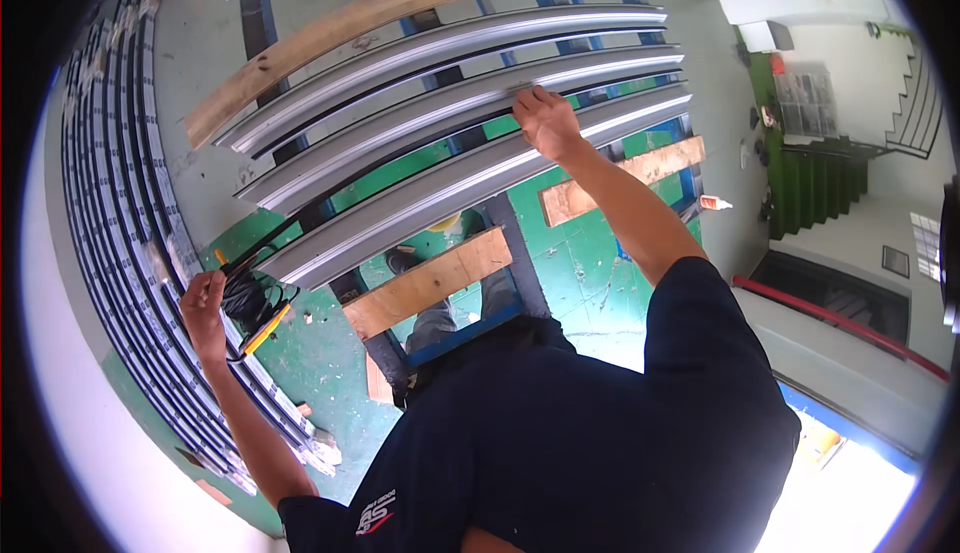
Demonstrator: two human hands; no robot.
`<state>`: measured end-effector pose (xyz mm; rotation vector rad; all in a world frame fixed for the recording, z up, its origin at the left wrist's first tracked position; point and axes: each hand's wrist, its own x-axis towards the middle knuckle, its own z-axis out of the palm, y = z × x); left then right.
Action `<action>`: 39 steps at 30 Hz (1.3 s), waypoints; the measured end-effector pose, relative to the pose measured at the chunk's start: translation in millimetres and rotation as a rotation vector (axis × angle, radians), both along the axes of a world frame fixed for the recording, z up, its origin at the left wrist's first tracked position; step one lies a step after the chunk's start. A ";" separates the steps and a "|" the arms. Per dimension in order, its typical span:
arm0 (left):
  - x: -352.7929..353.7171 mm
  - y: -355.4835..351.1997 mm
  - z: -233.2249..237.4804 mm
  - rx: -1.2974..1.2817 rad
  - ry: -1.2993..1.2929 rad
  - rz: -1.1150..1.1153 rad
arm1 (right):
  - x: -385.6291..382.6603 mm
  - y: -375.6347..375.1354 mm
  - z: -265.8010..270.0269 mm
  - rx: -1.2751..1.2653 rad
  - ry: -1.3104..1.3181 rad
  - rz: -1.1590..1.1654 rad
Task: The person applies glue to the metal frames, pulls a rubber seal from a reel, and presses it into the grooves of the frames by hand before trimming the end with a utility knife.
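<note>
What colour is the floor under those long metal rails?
The floor is green; the head view shows it.

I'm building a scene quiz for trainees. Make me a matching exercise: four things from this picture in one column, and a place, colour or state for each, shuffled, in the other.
Things
1. left hand
2. right hand
3. long wooden plank
4. floor by the legs

Descriptions
A. painted green
B. rests on the grey metal rails
C. grips a black-and-yellow tool
D. lies on the far side of the rails from the person

Pairs: 1-C, 2-B, 3-D, 4-A
</note>
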<state>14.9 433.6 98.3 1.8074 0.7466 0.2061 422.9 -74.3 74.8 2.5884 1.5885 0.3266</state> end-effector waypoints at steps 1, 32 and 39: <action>-0.8 -0.3 -0.6 0.002 0.007 -0.004 | 0.0 0.3 3.0 -0.077 0.021 -0.028; 13.6 -11.3 0.0 0.038 0.033 -0.025 | -35.6 43.3 -4.5 -0.109 0.051 -0.108; 10.2 -6.4 -5.3 0.004 0.045 -0.033 | -54.7 56.8 -6.0 0.009 0.030 -0.050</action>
